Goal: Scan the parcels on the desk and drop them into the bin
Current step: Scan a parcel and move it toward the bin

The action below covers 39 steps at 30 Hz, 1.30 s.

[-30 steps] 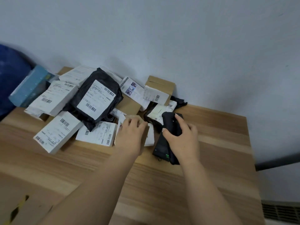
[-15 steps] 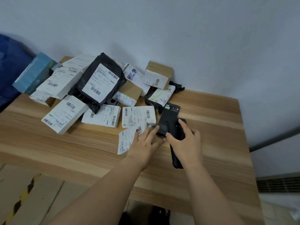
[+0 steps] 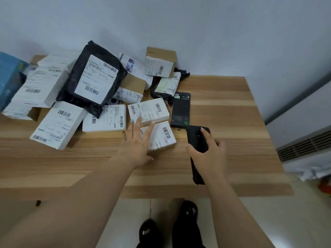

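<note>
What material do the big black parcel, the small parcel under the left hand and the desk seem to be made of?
Big black parcel: probably a soft plastic mailer; glossy and wrinkled.
Small parcel under the left hand: likely cardboard; brown edges show under its white paper label.
Desk: wood or wood-look laminate; matte, striped grain.

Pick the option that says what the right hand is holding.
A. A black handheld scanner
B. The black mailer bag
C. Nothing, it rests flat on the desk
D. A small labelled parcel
A: the right hand is wrapped around a black handheld scanner, while the left hand lies open on a small labelled parcel.
</note>
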### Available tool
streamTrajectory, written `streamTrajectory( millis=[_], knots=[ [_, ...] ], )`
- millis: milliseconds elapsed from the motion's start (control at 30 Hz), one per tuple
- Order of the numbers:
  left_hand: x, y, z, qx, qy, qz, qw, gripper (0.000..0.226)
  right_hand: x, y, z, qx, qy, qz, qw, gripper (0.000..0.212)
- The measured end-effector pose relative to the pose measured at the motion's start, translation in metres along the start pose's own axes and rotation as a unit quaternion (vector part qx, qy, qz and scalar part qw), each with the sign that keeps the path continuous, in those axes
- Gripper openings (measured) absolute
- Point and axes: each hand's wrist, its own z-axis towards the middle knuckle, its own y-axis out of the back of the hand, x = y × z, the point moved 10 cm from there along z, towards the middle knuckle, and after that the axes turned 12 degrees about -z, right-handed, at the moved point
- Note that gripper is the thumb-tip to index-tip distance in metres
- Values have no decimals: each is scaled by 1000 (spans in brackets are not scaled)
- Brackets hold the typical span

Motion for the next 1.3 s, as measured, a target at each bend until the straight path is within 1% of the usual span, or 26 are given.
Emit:
streamTrajectory(
  millis=[133,300,467,600,700,767,867,1000,1133,1233,1300],
  knots=[
    [9,6,18,-7,-5,-16,1000,133,-2,-16,0,-3,1,14,1000,68],
    [8,-6,39,36,-20,1,999,138,7,-25,28,-5,5,-9,1000,68],
    [8,-20,43,33,-34,-64,997,131,17,-29,52,-2,30,-21,999,65],
    [9,-20,35,2,-28,-86,996,124,24,-27,53,6,65,-25,998,66],
    [11,1,24,-58,10,-102,993,119,37,-22,46,30,106,-32,993,69],
    [9,26,12,-104,28,-63,992,117,54,-14,38,50,142,-51,987,68],
    [3,69,-8,-163,41,6,986,118,89,-1,19,79,211,-81,971,67],
    [-3,128,-50,-225,62,75,970,116,142,24,-19,98,312,-135,935,69],
    [-1,169,-101,-249,114,168,947,115,174,57,-55,123,358,-172,909,68],
    [-1,184,-136,-256,143,199,935,112,187,77,-82,121,392,-239,880,68],
    [-1,191,-155,-265,157,201,930,111,194,88,-99,113,416,-276,859,68]
  ],
)
